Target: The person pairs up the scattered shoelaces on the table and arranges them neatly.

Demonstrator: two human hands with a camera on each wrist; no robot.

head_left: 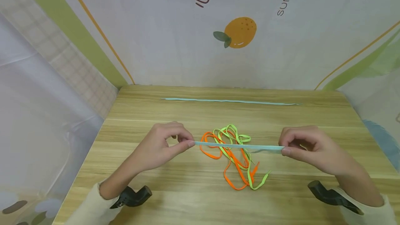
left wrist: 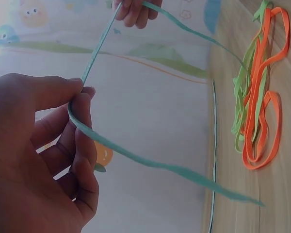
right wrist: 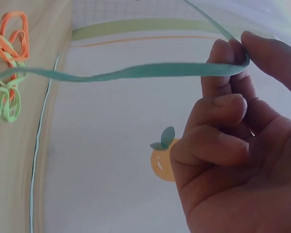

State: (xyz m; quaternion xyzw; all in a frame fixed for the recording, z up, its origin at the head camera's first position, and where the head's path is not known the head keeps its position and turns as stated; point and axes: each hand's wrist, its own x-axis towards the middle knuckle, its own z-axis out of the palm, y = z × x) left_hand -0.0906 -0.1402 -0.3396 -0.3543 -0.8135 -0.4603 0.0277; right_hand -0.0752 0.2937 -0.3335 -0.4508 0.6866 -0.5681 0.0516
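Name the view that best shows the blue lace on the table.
The head view: the blue lace lies there full length, both tips visible. Each wrist view shows one tip, the held lace crossing in front, the other end cut off below the frame.

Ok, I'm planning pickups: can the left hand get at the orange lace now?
Probably not yet: the left hand pinches the blue lace, and the orange lace lies mixed with the green lace.
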